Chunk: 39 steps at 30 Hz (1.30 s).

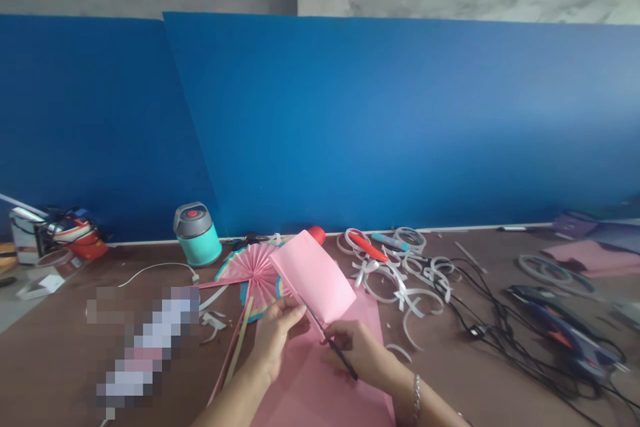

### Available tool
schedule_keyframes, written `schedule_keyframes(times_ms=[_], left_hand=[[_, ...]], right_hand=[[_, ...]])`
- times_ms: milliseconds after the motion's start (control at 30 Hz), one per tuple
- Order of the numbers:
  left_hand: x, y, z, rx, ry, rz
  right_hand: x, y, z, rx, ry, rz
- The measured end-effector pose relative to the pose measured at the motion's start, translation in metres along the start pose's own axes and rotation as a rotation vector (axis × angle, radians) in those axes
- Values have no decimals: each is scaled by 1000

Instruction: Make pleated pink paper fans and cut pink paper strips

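A folded piece of pink paper (315,273) is raised in front of me, its upper face bulging slightly. My left hand (280,330) pinches it at the lower left edge, between thumb and fingers. In my right hand (353,347) are black-handled scissors (343,357), seen edge-on, their thin blades along the paper's lower edge near my left thumb. Beneath both hands lies a larger pink sheet (320,393) on the brown table. Just behind the paper sits a pleated pink paper fan (253,270) with blue and yellow trim.
Left of the fan stands a turquoise container (200,247) with a grey lid. White strip loops (383,283) and a red tool (367,245) lie to the right. Black cables (500,320) run beside a blue-black glue gun (570,337). A blue partition (350,127) rises behind the table.
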<state>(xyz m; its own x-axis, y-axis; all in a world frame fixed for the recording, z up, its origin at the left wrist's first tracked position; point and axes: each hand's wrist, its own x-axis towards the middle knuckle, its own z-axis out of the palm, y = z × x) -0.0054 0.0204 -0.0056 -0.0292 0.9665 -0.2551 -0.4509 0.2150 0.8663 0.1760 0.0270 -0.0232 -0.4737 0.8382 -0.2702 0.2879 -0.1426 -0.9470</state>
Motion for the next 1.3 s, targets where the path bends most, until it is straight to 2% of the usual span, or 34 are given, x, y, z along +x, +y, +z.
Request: schedule_keyframes(times_ms=[200, 400, 833, 1300], left_hand=[[1, -3, -1, -35, 34, 26], [1, 0, 0, 10, -2, -1], [-1, 6, 4, 21, 29, -48], [0, 4, 2, 16, 35, -54]], right_hand=[[-2, -5, 1, 61, -19, 45], [-3, -7, 1, 50, -17, 45], [-5, -10, -1, 17, -39, 31], [-5, -10, 0, 18, -1, 23]])
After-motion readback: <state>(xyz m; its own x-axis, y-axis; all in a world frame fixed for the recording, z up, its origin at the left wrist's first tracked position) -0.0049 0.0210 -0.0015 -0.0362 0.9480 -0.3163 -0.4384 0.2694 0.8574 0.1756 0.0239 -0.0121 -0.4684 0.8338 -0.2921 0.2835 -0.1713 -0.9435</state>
